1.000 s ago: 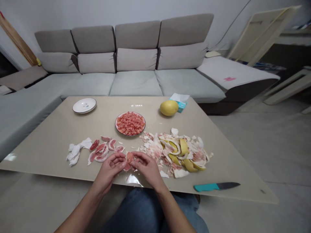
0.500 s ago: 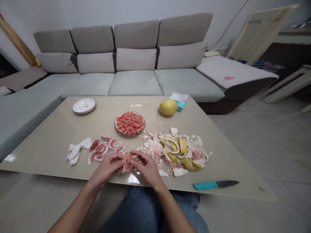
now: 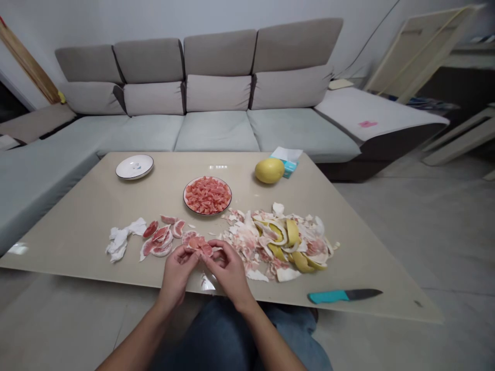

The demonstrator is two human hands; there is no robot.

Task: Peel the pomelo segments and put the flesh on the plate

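Observation:
A pink pomelo segment [image 3: 201, 244] is held between my two hands above the near edge of the table. My left hand [image 3: 178, 268] pinches its left side, and my right hand [image 3: 226, 265] grips the right side, thumbs close together. Several unpeeled pomelo segments [image 3: 160, 239] lie just left of my hands. Beyond them sits a plate [image 3: 184, 202] heaped with pink pomelo flesh [image 3: 208, 196]. To the right of my right hand spreads a pile of white membrane and yellow peel [image 3: 278, 239].
A knife [image 3: 344, 295] with a teal handle lies near the front right edge. At the back are a whole pomelo [image 3: 269, 170], a tissue pack [image 3: 288, 161] and a white plate [image 3: 134, 167]. Crumpled tissue [image 3: 122, 239] lies left. A sofa [image 3: 216, 131] stands behind the table.
My hands have drawn closer together and turned the pomelo segment, which now lies spread wider across the fingertips, slightly farther up from the table edge. The other things stay put.

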